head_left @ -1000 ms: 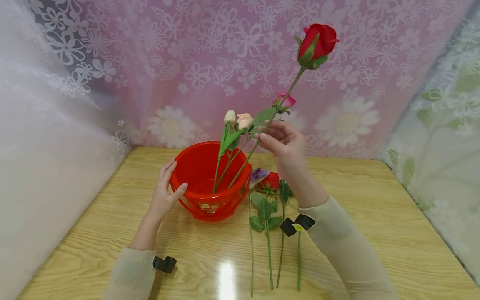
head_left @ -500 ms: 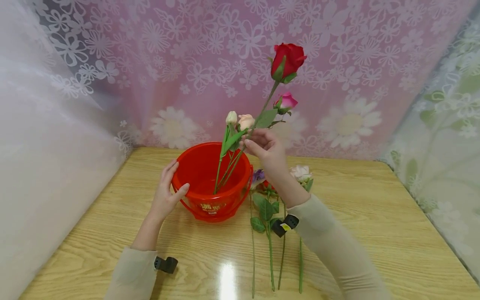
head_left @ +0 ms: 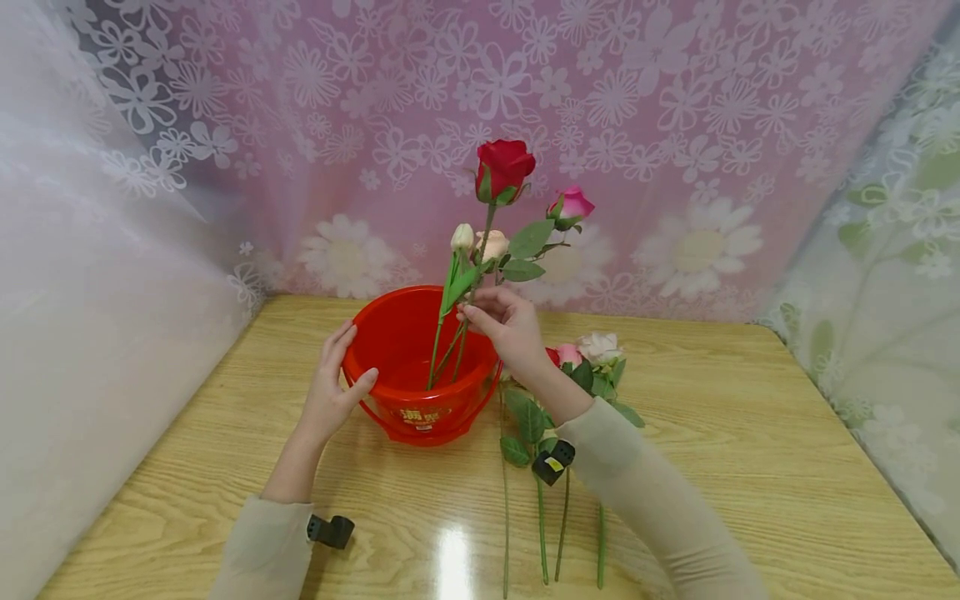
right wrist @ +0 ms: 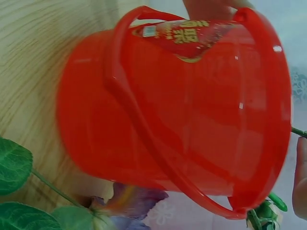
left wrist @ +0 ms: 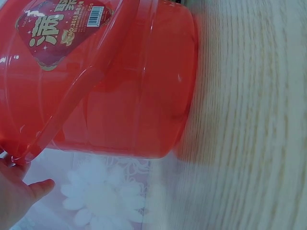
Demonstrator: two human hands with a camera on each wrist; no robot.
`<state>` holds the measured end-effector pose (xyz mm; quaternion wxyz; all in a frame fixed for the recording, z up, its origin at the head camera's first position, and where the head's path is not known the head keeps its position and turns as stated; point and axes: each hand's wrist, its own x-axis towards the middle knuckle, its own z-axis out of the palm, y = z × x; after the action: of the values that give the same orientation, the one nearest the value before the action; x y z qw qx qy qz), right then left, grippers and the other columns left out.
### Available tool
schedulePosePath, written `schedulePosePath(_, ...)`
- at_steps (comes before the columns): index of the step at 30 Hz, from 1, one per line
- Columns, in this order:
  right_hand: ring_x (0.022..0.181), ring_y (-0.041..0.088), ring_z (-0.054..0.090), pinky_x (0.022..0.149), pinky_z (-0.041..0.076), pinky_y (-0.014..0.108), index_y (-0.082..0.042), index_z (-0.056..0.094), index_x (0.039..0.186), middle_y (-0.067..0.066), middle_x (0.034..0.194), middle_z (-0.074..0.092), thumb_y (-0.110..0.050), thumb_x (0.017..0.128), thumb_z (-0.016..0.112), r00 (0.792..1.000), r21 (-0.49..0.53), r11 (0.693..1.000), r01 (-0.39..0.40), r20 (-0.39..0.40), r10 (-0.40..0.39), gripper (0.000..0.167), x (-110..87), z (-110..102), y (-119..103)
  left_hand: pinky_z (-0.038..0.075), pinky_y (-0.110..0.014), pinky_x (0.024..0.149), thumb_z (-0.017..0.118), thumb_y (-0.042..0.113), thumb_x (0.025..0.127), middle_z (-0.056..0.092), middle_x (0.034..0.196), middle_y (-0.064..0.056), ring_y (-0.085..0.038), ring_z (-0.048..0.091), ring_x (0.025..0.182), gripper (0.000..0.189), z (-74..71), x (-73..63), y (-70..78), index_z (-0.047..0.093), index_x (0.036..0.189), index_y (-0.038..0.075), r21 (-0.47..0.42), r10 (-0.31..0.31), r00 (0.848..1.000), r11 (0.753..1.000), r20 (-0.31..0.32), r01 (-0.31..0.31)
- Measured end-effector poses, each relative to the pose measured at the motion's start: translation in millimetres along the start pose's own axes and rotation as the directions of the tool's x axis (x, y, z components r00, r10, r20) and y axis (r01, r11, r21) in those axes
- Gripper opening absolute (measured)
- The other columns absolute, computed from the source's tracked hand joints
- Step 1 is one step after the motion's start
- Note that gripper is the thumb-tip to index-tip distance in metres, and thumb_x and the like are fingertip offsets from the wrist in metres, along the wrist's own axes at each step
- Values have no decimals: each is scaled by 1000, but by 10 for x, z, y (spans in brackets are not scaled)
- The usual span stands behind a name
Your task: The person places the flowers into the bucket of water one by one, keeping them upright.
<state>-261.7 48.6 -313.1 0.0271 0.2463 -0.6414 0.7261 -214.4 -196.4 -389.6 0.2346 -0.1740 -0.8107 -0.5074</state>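
A red plastic bucket [head_left: 423,417] stands on the table, its handle hanging down in front. My left hand [head_left: 335,383] holds the bucket's left rim, thumb towards the opening; in the left wrist view part of this hand [left wrist: 19,191] shows beside the handle joint. Between thumb and fingers, my right hand [head_left: 513,329] pinches the stem of a red artificial rose [head_left: 505,171]. Its bloom stands upright above the bucket and its stem reaches down inside. A white tulip [head_left: 462,237], a peach rose [head_left: 493,244] and a pink rose [head_left: 573,205] lean in the bucket.
Right of the bucket lie several artificial flowers, among them a white bloom [head_left: 598,347] and a pink one [head_left: 569,356], their stems pointing towards the near edge. A purple flower [right wrist: 132,203] lies beside the bucket. A pink floral curtain [head_left: 420,100] hangs behind the table [head_left: 712,433].
My right hand has moved left and down with the red rose, whose bloom has swung from the upper right to above the bucket, more upright. The left hand stays at the rim.
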Motion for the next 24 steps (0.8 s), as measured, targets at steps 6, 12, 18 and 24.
schedulePosePath(6, 77, 15, 62, 75, 49, 38, 13, 54, 102, 22, 91, 59, 1, 84, 57, 999, -74, 997, -9, 47, 13, 22, -12, 47, 80, 32, -53, 92, 59, 13, 81, 21, 141, -12, -33, 27, 123, 62, -22, 10, 26, 30, 134, -5, -6, -42, 999, 999, 28, 42)
schedulePosePath(12, 80, 22, 62, 72, 51, 34, 12, 56, 103, 19, 90, 61, 1, 82, 58, 998, -161, 987, 2, 67, 9, 24, -17, 85, 132, 33, -50, 93, 58, 13, 82, 21, 142, -10, -31, 27, 124, 62, -24, 6, 40, 30, 134, -5, -5, -57, 998, 998, 31, 57)
schedulePosePath(18, 79, 23, 61, 68, 51, 29, 9, 56, 105, 16, 90, 61, 0, 81, 60, 998, -285, 959, 10, 62, 8, 26, -21, 114, 146, 33, -54, 91, 59, 16, 82, 20, 142, -11, -33, 28, 123, 64, -23, 7, 45, 30, 134, -5, -6, -46, 999, 999, 30, 46)
schedulePosePath(24, 76, 20, 62, 66, 51, 28, 6, 58, 102, 12, 87, 64, -2, 81, 62, 997, -366, 931, -7, 74, 37, 23, -3, 132, 159, 33, -53, 91, 59, 14, 82, 20, 142, -11, -32, 27, 124, 63, -21, 6, 28, 30, 135, -4, -7, -49, 998, 999, 28, 49)
